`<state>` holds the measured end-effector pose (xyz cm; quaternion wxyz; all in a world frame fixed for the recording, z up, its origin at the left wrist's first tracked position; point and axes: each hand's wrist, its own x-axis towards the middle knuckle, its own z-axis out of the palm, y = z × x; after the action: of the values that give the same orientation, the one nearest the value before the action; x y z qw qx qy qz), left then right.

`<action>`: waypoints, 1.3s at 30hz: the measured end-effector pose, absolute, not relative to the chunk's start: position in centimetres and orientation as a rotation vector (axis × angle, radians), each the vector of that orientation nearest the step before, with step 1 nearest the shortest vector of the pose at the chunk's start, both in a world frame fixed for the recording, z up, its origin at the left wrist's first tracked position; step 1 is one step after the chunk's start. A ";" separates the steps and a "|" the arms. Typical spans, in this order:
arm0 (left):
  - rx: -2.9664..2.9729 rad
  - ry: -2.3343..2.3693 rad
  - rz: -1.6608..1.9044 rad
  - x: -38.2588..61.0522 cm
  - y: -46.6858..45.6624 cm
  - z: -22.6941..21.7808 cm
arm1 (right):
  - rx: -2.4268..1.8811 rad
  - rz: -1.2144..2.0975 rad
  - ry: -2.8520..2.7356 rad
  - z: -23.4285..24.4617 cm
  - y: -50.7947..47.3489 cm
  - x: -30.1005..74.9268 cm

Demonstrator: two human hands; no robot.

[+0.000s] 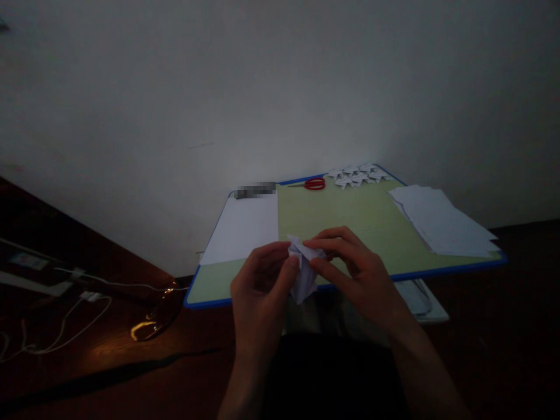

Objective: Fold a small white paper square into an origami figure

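Observation:
Both hands hold a small folded white paper piece (pixel 305 274) just above the near edge of a green board with a blue rim (pixel 350 219). My left hand (pixel 260 286) pinches its left side with thumb and fingers. My right hand (pixel 354 268) pinches its upper right part with curled fingers. The paper's lower tip points down between the hands.
On the board lie a white sheet (pixel 245 228) at the left, a stack of white sheets (pixel 441 221) at the right, red-handled scissors (pixel 312 184) and several folded paper figures (pixel 359 174) at the far edge. White cables (pixel 65 315) run over the dark floor at the left.

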<state>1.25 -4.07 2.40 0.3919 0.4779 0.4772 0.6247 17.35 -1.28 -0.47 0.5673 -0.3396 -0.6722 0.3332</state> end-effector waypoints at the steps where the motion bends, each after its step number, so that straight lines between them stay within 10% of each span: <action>1: 1.214 1.218 1.588 1.2 -4.1 2.4 | -0.800 0.781 -1.581 -0.5 -1.3 17.3; 39: 1.253 1.254 1.621 1.4 -3.9 2.0 | -0.774 0.761 -1.593 -0.3 -1.6 16.6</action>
<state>1.35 -3.92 2.02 0.3613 0.4864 0.4866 0.6294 16.62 -1.61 -0.25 0.5706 -0.3299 -0.6787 0.3241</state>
